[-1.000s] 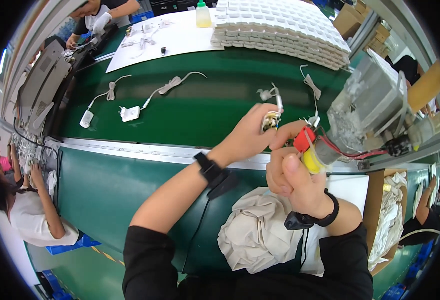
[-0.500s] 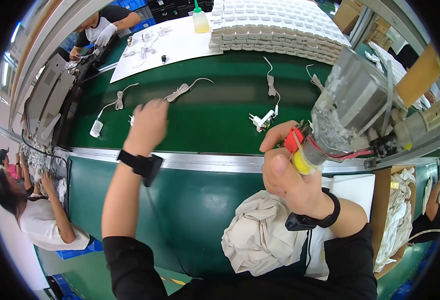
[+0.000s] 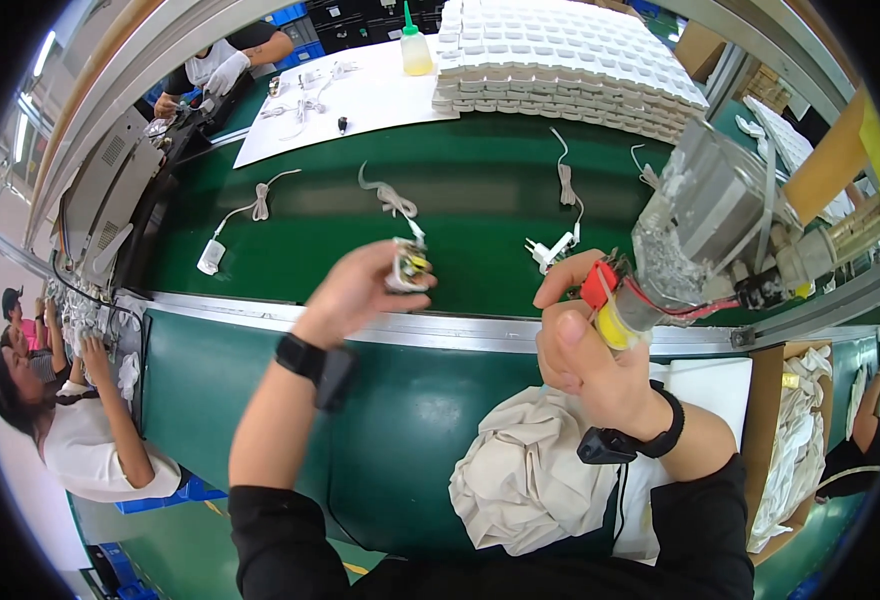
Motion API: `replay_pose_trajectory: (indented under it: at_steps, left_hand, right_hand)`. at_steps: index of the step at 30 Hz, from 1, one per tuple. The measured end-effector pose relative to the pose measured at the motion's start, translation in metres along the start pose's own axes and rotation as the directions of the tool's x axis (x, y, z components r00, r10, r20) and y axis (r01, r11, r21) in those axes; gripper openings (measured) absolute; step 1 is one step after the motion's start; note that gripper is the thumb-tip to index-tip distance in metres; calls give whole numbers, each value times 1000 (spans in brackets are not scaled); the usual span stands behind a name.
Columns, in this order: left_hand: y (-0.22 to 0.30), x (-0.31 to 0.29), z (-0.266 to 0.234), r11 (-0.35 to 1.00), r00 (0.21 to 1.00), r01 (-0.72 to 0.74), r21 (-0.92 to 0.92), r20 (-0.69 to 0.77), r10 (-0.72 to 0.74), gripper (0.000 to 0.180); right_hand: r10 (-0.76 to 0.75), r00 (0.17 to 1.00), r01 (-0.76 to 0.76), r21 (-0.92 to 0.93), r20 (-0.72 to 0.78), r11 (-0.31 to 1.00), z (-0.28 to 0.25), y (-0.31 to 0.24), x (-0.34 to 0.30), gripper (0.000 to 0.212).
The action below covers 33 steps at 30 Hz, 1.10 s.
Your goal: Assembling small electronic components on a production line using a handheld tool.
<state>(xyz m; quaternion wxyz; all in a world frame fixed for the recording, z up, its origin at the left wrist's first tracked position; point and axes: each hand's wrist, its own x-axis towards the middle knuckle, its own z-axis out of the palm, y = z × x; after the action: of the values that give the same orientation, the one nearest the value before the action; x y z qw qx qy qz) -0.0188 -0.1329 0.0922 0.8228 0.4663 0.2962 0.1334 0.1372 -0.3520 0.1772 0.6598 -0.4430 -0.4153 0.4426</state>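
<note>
My left hand [image 3: 348, 290] is closed around a small white power adapter [image 3: 407, 270], its casing open with a circuit board and a yellow part showing. The adapter's bundled cord [image 3: 392, 198] trails away from it over the dark green belt. On the right, my right hand [image 3: 600, 355] grips a metal glue gun [image 3: 675, 260] caked with clear residue, fingers around its yellow collar beside a red switch piece. Just beyond those fingers lies a white plug adapter [image 3: 552, 250] with a tied cord and exposed inner parts. Another white adapter [image 3: 211, 257] rests at the belt's left.
A metal rail [image 3: 480, 328] edges the belt. Nearer me lie a bunched beige cloth [image 3: 535, 470] and a carton of pale material [image 3: 795, 440]. Stacked white trays [image 3: 570, 60] and a green-tipped bottle [image 3: 416, 50] stand at the back. Co-workers sit left and far left.
My left hand has picked up an adapter from the belt and moved right and nearer, its cord dragged along. My right hand keeps its grip on the glue gun. The view has shifted slightly.
</note>
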Motion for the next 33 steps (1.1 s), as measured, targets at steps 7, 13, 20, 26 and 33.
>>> replay_pose_trajectory:
  at_steps: [7, 13, 20, 26, 33]
  left_hand:
    - [-76, -23, 93, 916, 977, 77, -394, 212, 9, 32]
    - [-105, -37, 117, 969, 966, 117, -216, 250, -61, 38]
    - [-109, -36, 119, 986, 929, 123, -114, 362, -74, 40]
    - [-111, -36, 119, 993, 923, 62, -105, 384, -17, 40]
    - [-110, -36, 119, 994, 918, 42, -97, 396, 0, 39]
  right_hand:
    - [-21, 998, 17, -79, -52, 997, -3, -2, 8, 35]
    - [-57, 996, 50, -100, -67, 994, -17, 3, 15, 34]
    - [-98, 994, 95, -63, -52, 994, -22, 21, 17, 33]
    - [-101, 992, 100, -14, -78, 995, -23, 26, 16, 34]
    - [-131, 990, 128, -52, -54, 990, -26, 29, 18, 33]
